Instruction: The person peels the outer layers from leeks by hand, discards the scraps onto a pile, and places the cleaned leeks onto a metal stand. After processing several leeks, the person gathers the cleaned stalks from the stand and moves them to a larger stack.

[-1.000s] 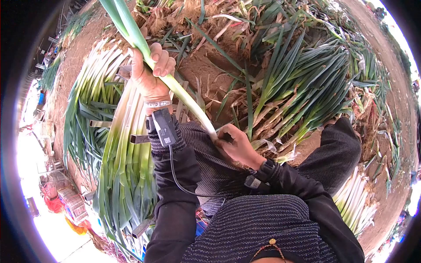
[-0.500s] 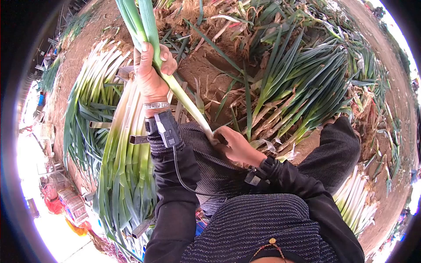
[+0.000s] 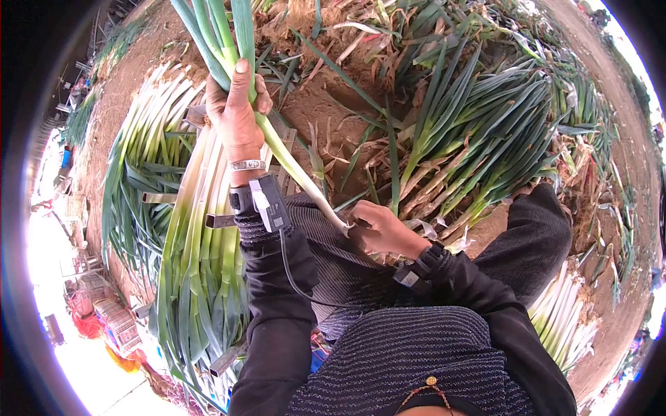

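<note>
A long leek (image 3: 295, 166) slants from the upper left down to the lap, green leaves at the top and a white root end below. My left hand (image 3: 239, 121) is wrapped round it where the leaves begin. At the root end, my right hand (image 3: 383, 229) has its fingers bent and pressed together against the white tip; what they pinch is too small to make out. Left of my left forearm, a bundle of cleaned leeks (image 3: 201, 236) lies across a metal frame (image 3: 220, 221).
Another pile of leeks (image 3: 142, 152) lies at the left. Uncleaned leeks (image 3: 485, 125) with dry outer leaves are heaped at the right. White-stemmed leeks (image 3: 560, 315) lie at the lower right. Stripped leaves and roots (image 3: 305, 28) litter the ground (image 3: 322, 104).
The leek's root end has shifted slightly right and down, with my right hand beside it. The leaves at the top are spread further apart, and my left thumb points more upward.
</note>
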`<state>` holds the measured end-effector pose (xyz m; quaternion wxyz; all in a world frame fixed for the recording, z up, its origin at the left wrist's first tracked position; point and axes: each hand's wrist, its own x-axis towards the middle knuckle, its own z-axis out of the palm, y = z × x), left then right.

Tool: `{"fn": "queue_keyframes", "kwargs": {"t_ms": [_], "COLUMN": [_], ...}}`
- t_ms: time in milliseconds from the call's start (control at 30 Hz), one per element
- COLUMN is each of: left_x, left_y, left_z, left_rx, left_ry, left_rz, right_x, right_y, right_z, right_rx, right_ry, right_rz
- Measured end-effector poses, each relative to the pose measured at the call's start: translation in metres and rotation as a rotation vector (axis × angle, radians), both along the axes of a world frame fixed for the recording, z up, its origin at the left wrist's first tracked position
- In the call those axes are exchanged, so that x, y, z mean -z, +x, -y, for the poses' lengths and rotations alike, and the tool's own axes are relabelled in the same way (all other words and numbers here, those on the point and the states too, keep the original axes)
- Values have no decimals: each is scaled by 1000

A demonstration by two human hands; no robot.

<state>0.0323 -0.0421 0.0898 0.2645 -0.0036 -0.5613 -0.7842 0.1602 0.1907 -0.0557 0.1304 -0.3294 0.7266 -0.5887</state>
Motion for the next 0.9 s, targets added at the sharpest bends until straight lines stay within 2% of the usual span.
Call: {"fn": "queue_keyframes", "kwargs": {"t_ms": [100, 167, 200, 267, 300, 333, 400, 500, 567, 633, 900], "left_x": [0, 0, 0, -1, -1, 1, 3, 3, 4, 4, 6], "left_y": [-1, 0, 2, 1, 0, 0, 1, 2, 2, 3, 3], "left_z": [-2, -3, -2, -3, -3, -1, 2, 6, 7, 7, 8], "left_rx": [6, 16, 12, 57, 62, 58, 55, 52, 33, 18, 95], "left_ry": [-33, -72, -73, -5, -5, 19, 42, 87, 76, 70, 104], "left_rz": [-26, -28, -27, -31, -36, -30, -19, -17, -12, -8, -30], "right_x": [-4, -25, -30, -35, -32, -24, 3, 23, 17, 11, 7], "right_y": [0, 0, 0, -4, -6, -7, -8, -4, -4, -4, -10], "right_z": [-15, -25, -29, -34, -35, -34, -28, -21, -14, -13, -6], "right_rx": [-106, -255, -259, -280, -185, -179, -5, 6, 0, -42, -112], "right_ry": [86, -58, -58, -116, 90, 88, 447, 381, 342, 352, 405], "right_rz": [-3, 487, 488, 847, 789, 789, 21, 40, 55, 251, 220]}}
